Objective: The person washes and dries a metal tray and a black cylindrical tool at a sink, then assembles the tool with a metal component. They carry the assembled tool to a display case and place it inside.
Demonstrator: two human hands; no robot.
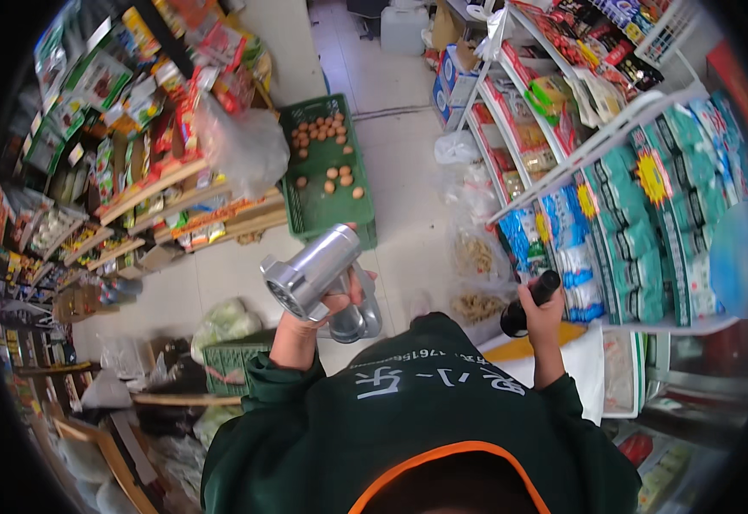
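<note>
Two raised hands, left [327, 304] gripping metal grinder head [309, 274], right [541, 313] black handle [530, 303]

You have one view only, from the head camera, so nothing overlaps with a second picture. It sits on your head and looks steeply down your front: your dark green top [408, 428] fills the lower middle, very near the lens, and your forearms rise from it into the centre. Beyond them the lens faces the pale tiled floor [399, 163] of a shop aisle, which runs away toward the top edge. The fisheye bends the wooden shelves [168, 193] on your left and the white wire racks [562, 171] on your right inward, and a dark rim rings the picture.
</note>
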